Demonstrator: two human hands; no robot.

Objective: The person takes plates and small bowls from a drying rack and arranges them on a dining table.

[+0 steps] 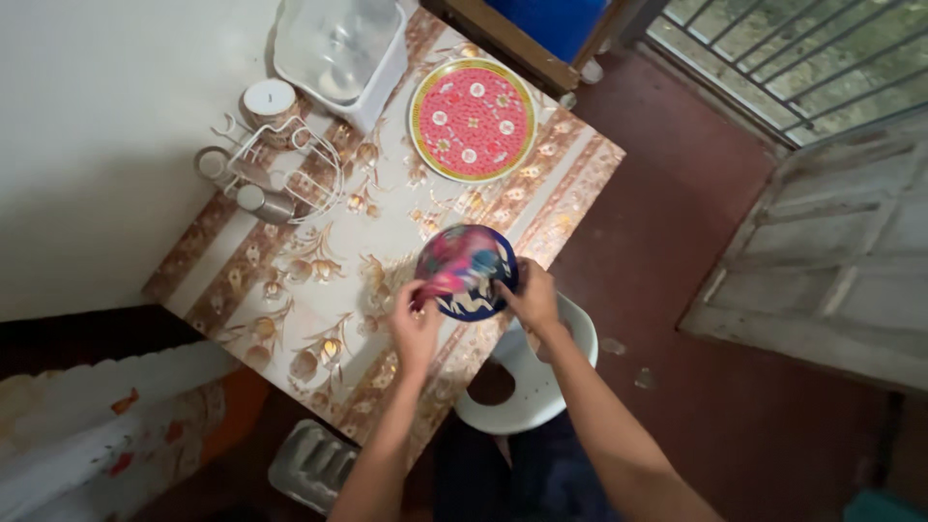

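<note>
A round dark-blue bowl point(479, 300) with white pattern stands near the front edge of the table point(319, 319). My right hand point(530, 295) grips its right rim. My left hand point(416, 319) holds a pink and red patterned cloth point(454, 259) that lies pressed over the bowl's inside. Both forearms reach up from the bottom of the head view.
A pink plate point(473, 120) with yellow-green rim lies at the table's far side. A clear plastic container point(338, 53) and a white wire rack point(290, 174) with metal cups stand at the far left by the wall. A white plastic stool point(541, 387) sits below the table edge. A metal gate point(793, 58) is at top right.
</note>
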